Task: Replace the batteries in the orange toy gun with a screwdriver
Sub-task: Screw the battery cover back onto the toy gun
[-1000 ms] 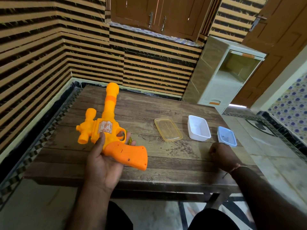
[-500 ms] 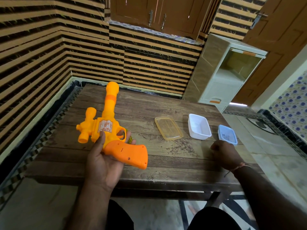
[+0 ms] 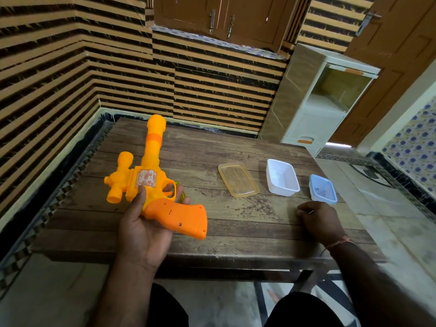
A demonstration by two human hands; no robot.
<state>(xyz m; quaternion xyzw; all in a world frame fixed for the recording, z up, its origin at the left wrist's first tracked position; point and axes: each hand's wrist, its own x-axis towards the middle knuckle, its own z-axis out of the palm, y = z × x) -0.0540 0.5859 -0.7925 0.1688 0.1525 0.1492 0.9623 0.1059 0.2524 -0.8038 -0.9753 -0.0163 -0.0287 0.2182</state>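
Toy gun lies across the upturned left hand, above the near-left part of the counter. Barrel points away; grip points toward the right. Thumb presses on the body beside the sticker, fingers curl up under the trigger guard. Small screw holes show on the darker orange grip, so the battery cover is probably there and is not yet opened.

Right hand sits knuckles-up on the counter, just in front of the blue-lidded box. Fingers curled; a thin pale sliver shows at the fingertips. Cannot tell what it is, or whether anything is truly pinched.

A yellow-green thing peeks from behind the left fingers; possibly the screwdriver, mostly hidden.

White tub and clear lid sit mid-counter, apart from each other.

Step in hand, as judged: fetch the driver and undo the grip screws.
- Keep the grip face up and level.
- Brace the gun against the palm before turning.
- Seat the tip fully; soft plastic screws strip easily.
- Drop freed screws into the white tub.
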